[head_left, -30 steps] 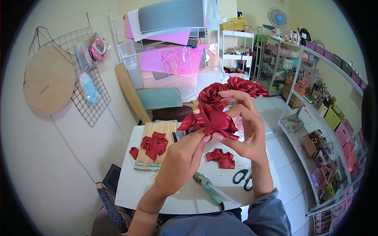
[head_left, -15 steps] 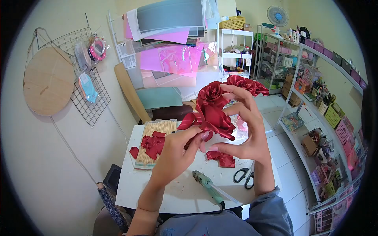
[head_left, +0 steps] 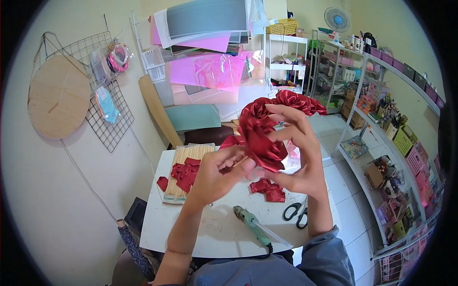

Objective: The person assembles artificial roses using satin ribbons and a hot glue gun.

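A red satin ribbon rose [head_left: 261,145] is held up over the table, between my two hands. My left hand [head_left: 220,175] is closed in a pinch at the rose's base, where a thin wooden stick [head_left: 240,161] shows between the fingers. Curved round the petals from the right is my right hand [head_left: 305,159], fingers on the upper side and thumb at the lower edge. Further red satin roses [head_left: 300,102] stand just behind the held one. Cut red satin pieces [head_left: 268,190] lie on the table below my right hand.
On the white table [head_left: 219,233] lie a green glue gun [head_left: 253,226], black-handled scissors [head_left: 296,215], and a bundle of wooden sticks [head_left: 177,193] topped with red satin pieces [head_left: 185,172]. Metal shelves [head_left: 369,176] stand at right; coloured wrapping sheets [head_left: 205,71] hang behind.
My left fingers have rolled at the base and the rose has turned slightly. My right thumb has moved up against the lower petals.
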The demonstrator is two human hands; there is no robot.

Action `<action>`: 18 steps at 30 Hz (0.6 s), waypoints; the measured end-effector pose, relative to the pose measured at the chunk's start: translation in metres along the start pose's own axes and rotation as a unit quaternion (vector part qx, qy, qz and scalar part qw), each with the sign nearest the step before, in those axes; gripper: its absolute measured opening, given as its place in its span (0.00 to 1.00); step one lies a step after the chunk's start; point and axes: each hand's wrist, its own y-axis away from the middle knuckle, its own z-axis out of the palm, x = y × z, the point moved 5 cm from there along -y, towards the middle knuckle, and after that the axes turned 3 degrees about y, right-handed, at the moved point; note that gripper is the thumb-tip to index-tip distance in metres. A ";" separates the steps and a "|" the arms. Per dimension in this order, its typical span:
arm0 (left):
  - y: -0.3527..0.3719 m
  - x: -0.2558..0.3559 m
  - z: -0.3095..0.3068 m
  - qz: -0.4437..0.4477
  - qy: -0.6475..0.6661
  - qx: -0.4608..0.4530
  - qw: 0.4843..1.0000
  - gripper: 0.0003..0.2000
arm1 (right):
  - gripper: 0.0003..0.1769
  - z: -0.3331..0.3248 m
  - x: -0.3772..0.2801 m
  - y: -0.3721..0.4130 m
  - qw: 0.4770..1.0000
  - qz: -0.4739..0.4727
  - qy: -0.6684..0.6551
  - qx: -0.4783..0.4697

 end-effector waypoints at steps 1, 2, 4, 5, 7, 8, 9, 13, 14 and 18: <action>0.000 -0.005 -0.005 0.001 -0.001 0.000 1.000 0.10 | 0.24 0.000 -0.004 -0.001 1.000 -0.001 0.000 0.000; 0.000 -0.013 -0.014 -0.019 0.041 0.020 0.999 0.11 | 0.29 -0.002 -0.007 -0.003 1.000 0.014 -0.001 0.019; 0.000 -0.023 -0.018 -0.038 0.081 0.038 0.995 0.12 | 0.34 -0.001 -0.009 -0.001 0.999 0.028 -0.002 0.040; 0.001 -0.025 -0.022 -0.011 0.106 0.118 0.987 0.13 | 0.38 0.000 -0.004 0.002 0.995 0.069 -0.056 0.047; 0.004 -0.028 -0.029 0.055 0.187 0.190 0.962 0.10 | 0.39 0.002 -0.001 0.008 0.984 0.133 -0.117 0.023; 0.005 -0.035 -0.031 0.056 0.185 0.189 0.963 0.10 | 0.39 0.003 -0.005 0.010 0.984 0.132 -0.118 0.024; 0.009 -0.042 -0.038 0.090 0.190 0.222 0.952 0.09 | 0.37 0.008 -0.006 0.012 0.967 0.165 -0.195 0.016; 0.016 -0.068 -0.064 0.130 0.114 0.186 0.967 0.16 | 0.35 0.017 -0.019 0.016 0.893 0.236 -0.384 0.006; 0.016 -0.070 -0.063 0.100 0.099 0.095 0.985 0.23 | 0.36 0.019 -0.018 0.017 0.856 0.270 -0.440 0.026; 0.022 -0.069 -0.066 0.111 0.022 0.088 0.990 0.20 | 0.36 0.024 -0.015 0.019 0.809 0.304 -0.502 -0.036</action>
